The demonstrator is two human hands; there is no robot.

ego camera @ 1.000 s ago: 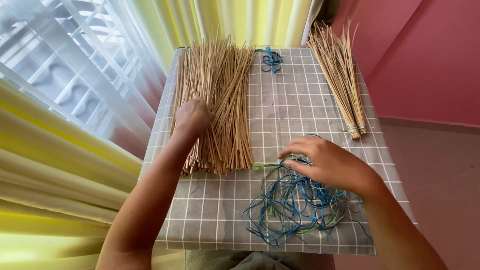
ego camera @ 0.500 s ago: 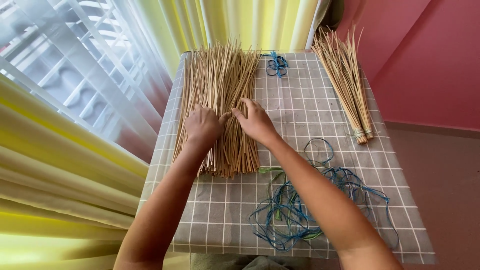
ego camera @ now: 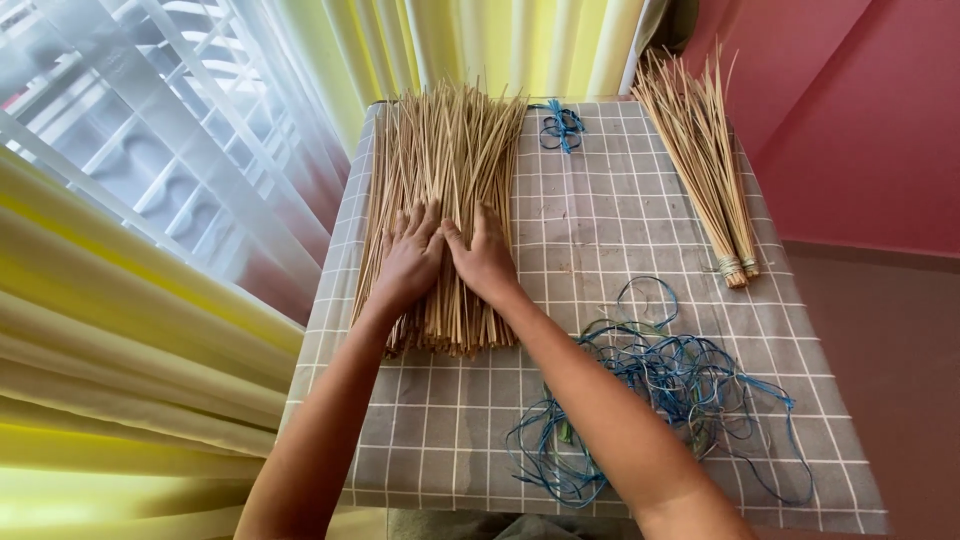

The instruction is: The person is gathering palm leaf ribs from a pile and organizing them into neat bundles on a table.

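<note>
A broad pile of thin tan sticks [ego camera: 445, 160] lies lengthwise on the left half of a small table covered in a grey checked cloth [ego camera: 610, 210]. My left hand [ego camera: 408, 262] rests flat on the pile, fingers spread. Beside it, thumbs almost touching, my right hand [ego camera: 482, 255] presses flat on the same sticks. Neither hand holds anything. A loose tangle of blue and green string [ego camera: 670, 385] lies on the cloth to the right of my right forearm.
A tied bundle of sticks [ego camera: 700, 150] lies along the table's right edge, bound near its lower end. A small knot of blue string [ego camera: 560, 125] sits at the far edge. Yellow and white curtains [ego camera: 150, 300] hang at left; a pink wall [ego camera: 860, 110] stands at right.
My right hand left the string tangle, crossed to the stick pile and now lies flat beside my left hand. My left hand stayed on the pile, shifting slightly toward its middle.
</note>
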